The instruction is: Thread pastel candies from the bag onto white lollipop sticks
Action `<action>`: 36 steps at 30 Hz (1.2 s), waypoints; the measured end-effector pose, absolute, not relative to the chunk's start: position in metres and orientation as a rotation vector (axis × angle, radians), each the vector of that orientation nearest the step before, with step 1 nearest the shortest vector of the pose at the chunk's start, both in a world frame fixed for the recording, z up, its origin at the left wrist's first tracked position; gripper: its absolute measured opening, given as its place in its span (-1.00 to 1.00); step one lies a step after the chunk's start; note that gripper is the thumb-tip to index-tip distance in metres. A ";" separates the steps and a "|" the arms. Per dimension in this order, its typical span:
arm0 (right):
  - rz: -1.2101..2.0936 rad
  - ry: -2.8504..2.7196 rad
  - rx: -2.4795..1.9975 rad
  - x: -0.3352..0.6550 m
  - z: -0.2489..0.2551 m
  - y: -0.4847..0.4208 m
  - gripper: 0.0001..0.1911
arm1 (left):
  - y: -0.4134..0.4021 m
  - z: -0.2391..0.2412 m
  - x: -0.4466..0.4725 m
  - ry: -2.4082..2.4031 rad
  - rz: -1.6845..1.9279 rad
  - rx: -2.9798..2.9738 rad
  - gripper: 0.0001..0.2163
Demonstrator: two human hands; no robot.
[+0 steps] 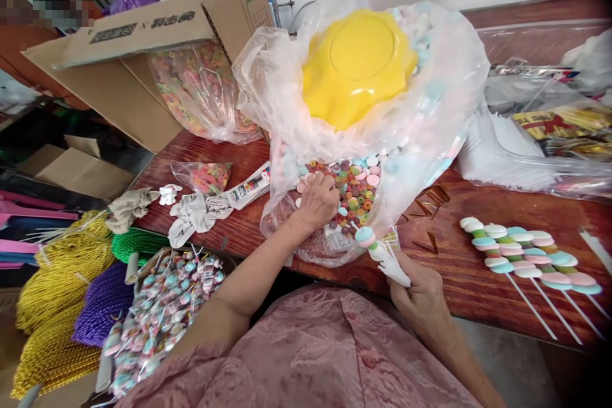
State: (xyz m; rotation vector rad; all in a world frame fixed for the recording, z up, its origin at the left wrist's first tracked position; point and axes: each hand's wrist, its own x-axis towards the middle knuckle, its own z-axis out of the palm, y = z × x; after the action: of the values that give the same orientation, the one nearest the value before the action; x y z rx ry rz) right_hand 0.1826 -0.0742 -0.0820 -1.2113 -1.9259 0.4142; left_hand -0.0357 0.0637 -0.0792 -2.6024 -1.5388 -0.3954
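Observation:
My left hand [319, 199] reaches into a large clear plastic bag [430, 134] and its fingers are curled among small colourful ring candies [356, 190]. A yellow bowl [356, 67] lies upside down in the bag on top of pastel marshmallows. My right hand [417, 293] is closed on a bundle of white sticks [391, 263]. One of these sticks carries a pink and blue marshmallow [365, 236] at its tip.
Finished marshmallow skewers [521, 255] lie on the red-brown table [468, 204] at right. A cardboard box [138, 51] with a bag of ring candies stands at back left. A box of wrapped lollipops [162, 312] and coloured cord bundles [62, 306] sit lower left. Plastic bags pile at right.

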 end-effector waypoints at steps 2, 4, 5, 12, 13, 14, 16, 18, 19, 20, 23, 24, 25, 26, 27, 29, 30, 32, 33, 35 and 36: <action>0.419 -1.936 -1.204 0.183 -0.082 -0.074 -0.62 | 0.065 -0.081 -0.037 -1.499 -0.398 -2.596 -0.78; 0.432 -1.953 -1.200 0.185 -0.082 -0.075 -0.61 | 0.067 -0.083 -0.038 -1.486 -0.407 -2.591 -0.78; 0.439 -1.959 -1.199 0.185 -0.083 -0.075 -0.61 | 0.069 -0.083 -0.039 -1.478 -0.402 -2.599 -0.79; 0.416 -1.945 -1.226 0.181 -0.087 -0.074 -0.62 | 0.074 -0.080 -0.041 -1.396 -0.446 -2.704 -0.80; 0.428 -1.941 -1.229 0.181 -0.087 -0.074 -0.62 | 0.071 -0.079 -0.043 -1.401 -0.530 -2.714 -0.81; 0.445 -1.936 -1.227 0.181 -0.086 -0.074 -0.62 | 0.067 -0.079 -0.045 -1.415 -0.648 -2.728 -0.83; 0.478 -1.931 -1.220 0.182 -0.084 -0.074 -0.65 | 0.057 -0.077 -0.049 -1.501 -0.980 -2.768 -0.86; 0.480 -1.931 -1.226 0.182 -0.082 -0.072 -0.67 | 0.042 -0.075 -0.054 -1.728 -1.415 -2.778 -0.89; 0.472 -1.938 -1.233 0.181 -0.081 -0.071 -0.68 | 0.035 -0.073 -0.055 -1.884 -1.665 -2.747 -0.89; 0.467 -1.952 -1.242 0.180 -0.080 -0.070 -0.69 | 0.028 -0.071 -0.057 -2.042 -1.936 -2.682 -0.87; 0.477 -2.013 -1.246 0.173 -0.079 -0.066 -0.74 | 0.011 -0.064 -0.058 -2.350 -2.749 -2.312 -0.70; 0.480 -2.028 -1.237 0.170 -0.079 -0.065 -0.75 | 0.007 -0.062 -0.058 -2.366 -2.958 -2.184 -0.64; 0.478 -2.037 -1.230 0.167 -0.079 -0.063 -0.76 | 0.004 -0.061 -0.058 -2.357 -3.107 -2.073 -0.59; 0.470 -2.039 -1.219 0.164 -0.079 -0.063 -0.76 | 0.002 -0.060 -0.057 -2.323 -3.195 -1.998 -0.57; 0.463 -2.042 -1.209 0.162 -0.078 -0.062 -0.75 | 0.000 -0.060 -0.057 -2.270 -3.234 -1.959 -0.56; 0.459 -2.059 -1.189 0.159 -0.077 -0.061 -0.72 | -0.004 -0.061 -0.056 -2.148 -3.206 -1.973 -0.58; 0.464 -2.072 -1.183 0.158 -0.075 -0.061 -0.71 | -0.006 -0.062 -0.056 -2.088 -3.144 -2.021 -0.59; 0.478 -2.097 -1.191 0.156 -0.073 -0.060 -0.69 | -0.011 -0.063 -0.056 -1.960 -2.918 -2.152 -0.66; 0.482 -2.106 -1.206 0.155 -0.073 -0.060 -0.69 | -0.013 -0.063 -0.057 -1.887 -2.744 -2.238 -0.71; 0.477 -2.118 -1.253 0.154 -0.072 -0.061 -0.71 | -0.018 -0.063 -0.057 -1.688 -2.345 -2.418 -0.85; 0.470 -2.119 -1.274 0.154 -0.073 -0.061 -0.73 | -0.020 -0.063 -0.057 -1.584 -2.170 -2.494 -0.91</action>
State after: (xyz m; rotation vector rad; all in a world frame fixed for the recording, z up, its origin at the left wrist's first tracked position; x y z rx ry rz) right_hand 0.1539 -0.0608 -0.0730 -1.2743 -2.1186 0.4702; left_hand -0.0568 -0.0203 -0.0635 -2.4937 -1.5845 -2.1702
